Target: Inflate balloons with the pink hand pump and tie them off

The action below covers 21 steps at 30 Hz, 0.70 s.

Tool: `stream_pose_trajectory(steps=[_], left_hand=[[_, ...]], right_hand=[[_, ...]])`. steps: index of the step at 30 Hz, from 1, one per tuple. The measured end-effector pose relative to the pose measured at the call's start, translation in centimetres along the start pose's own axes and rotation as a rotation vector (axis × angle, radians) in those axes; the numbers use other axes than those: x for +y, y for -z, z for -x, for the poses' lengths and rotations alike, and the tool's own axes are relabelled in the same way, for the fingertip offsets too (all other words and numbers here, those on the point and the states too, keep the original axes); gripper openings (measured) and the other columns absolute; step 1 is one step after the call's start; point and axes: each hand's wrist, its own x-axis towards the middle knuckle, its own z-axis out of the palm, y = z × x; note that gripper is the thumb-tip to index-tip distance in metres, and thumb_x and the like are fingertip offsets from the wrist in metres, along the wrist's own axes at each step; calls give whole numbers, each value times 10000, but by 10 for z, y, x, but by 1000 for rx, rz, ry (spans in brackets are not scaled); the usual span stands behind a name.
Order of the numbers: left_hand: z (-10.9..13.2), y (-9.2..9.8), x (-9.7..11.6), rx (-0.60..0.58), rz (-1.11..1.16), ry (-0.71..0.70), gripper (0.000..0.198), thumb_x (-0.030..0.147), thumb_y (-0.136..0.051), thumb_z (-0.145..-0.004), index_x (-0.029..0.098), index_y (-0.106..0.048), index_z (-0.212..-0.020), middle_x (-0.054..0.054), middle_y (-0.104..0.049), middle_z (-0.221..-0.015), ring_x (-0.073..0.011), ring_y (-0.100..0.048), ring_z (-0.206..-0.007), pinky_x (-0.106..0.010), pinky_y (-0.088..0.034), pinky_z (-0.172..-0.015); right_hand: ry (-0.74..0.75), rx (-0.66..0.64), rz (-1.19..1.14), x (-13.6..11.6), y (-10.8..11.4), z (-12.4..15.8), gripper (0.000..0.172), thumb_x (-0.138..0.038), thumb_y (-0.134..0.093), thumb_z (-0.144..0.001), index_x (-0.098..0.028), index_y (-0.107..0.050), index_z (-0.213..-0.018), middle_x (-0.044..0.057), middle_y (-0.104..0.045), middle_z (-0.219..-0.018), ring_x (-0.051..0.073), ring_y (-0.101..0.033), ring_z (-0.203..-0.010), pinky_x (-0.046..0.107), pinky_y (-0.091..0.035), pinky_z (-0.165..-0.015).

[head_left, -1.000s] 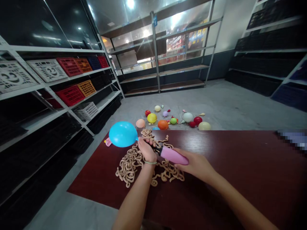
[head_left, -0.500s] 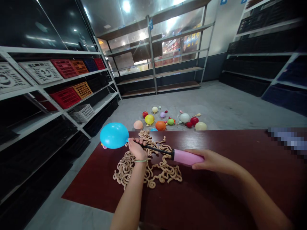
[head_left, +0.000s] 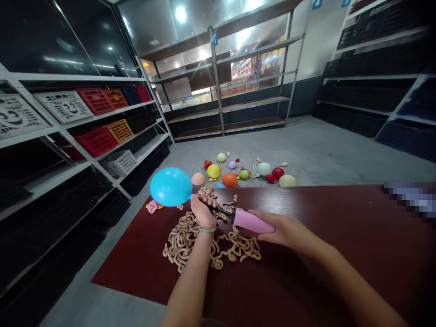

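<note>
My left hand [head_left: 203, 212] is closed around the neck of a round blue balloon [head_left: 170, 186] where it sits on the black nozzle of a hand pump. My right hand [head_left: 284, 229] grips the pump's pink barrel [head_left: 252, 221], which lies level between the two hands. Both hands hover just above a dark red table [head_left: 306, 254]. Under them lies a tangled heap of beige, curly uninflated balloons [head_left: 207, 238]. A small pink uninflated balloon [head_left: 152, 206] rests at the table's far left corner.
Several inflated balloons [head_left: 230, 180] of mixed colours lie on the grey floor beyond the table. Metal shelving with red, orange and white crates [head_left: 97, 141] runs along the left. More shelves stand at the back and right.
My right hand pushed the pink barrel back toward my left hand, so less of the black rod shows. The blue balloon looks slightly larger than half a second ago.
</note>
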Motion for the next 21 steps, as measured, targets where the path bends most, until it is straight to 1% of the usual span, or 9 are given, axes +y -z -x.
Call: stream_pose_trajectory(steps=[2,4,6,9,12,15,18,21], left_hand=[[-7,4,10,22,27,-24,186,295,-456,-936,225,-374,-785,74,-329,-583,-77,-349,-403,-198,-274,-390],[-11,8,17,43,34,-49,161,273,-443,-937,228,-377,-797,74,-326,-589,-78,-347,-405,-199,-274,-390],[-13,10,19,66,25,-91,165,269,-436,-937,226,-372,-791,72,-330,-597,-76,-346,-409,-199,-270,-389],[-8,9,10,98,13,-122,192,284,-438,-939,223,-357,-776,72,-340,-604,-70,-349,-418,-193,-270,-393],[1,3,-7,56,-9,-62,214,300,-450,-936,220,-352,-764,72,-347,-601,-71,-365,-425,-197,-294,-402],[10,-2,-20,-7,-52,11,233,328,-467,-931,217,-371,-750,69,-359,-587,-81,-375,-415,-211,-308,-397],[12,-4,-19,-60,-65,51,238,339,-481,-922,215,-382,-745,68,-361,-579,-84,-383,-411,-211,-316,-398],[5,-1,-6,-48,-29,57,247,342,-508,-910,216,-373,-746,71,-352,-579,-75,-378,-412,-200,-313,-408]], right_hand=[[-30,-124,-128,17,12,5,711,-568,-661,-792,-411,-465,-1457,-27,-629,-1361,295,-648,-1148,331,-508,-905],[-52,-186,-170,28,19,9,712,-589,-664,-783,-403,-483,-1447,-27,-634,-1354,300,-645,-1151,338,-503,-917],[-58,-155,-104,29,18,9,694,-579,-657,-793,-408,-484,-1443,-18,-649,-1335,299,-651,-1135,341,-503,-901],[-48,-23,122,14,5,5,635,-515,-613,-848,-415,-459,-1455,18,-679,-1267,285,-679,-1054,330,-509,-797],[-23,66,285,-8,-15,-3,601,-476,-574,-888,-400,-439,-1469,47,-701,-1131,254,-698,-930,296,-493,-685],[9,112,299,-23,-28,-7,639,-475,-541,-914,-385,-354,-1519,60,-693,-1106,240,-695,-910,292,-495,-685],[40,84,244,-23,-24,-7,670,-488,-547,-910,-414,-310,-1532,50,-692,-1126,246,-696,-929,305,-503,-722],[33,37,133,-7,-5,-2,678,-513,-596,-869,-436,-368,-1502,28,-704,-1153,262,-694,-965,326,-504,-776]])
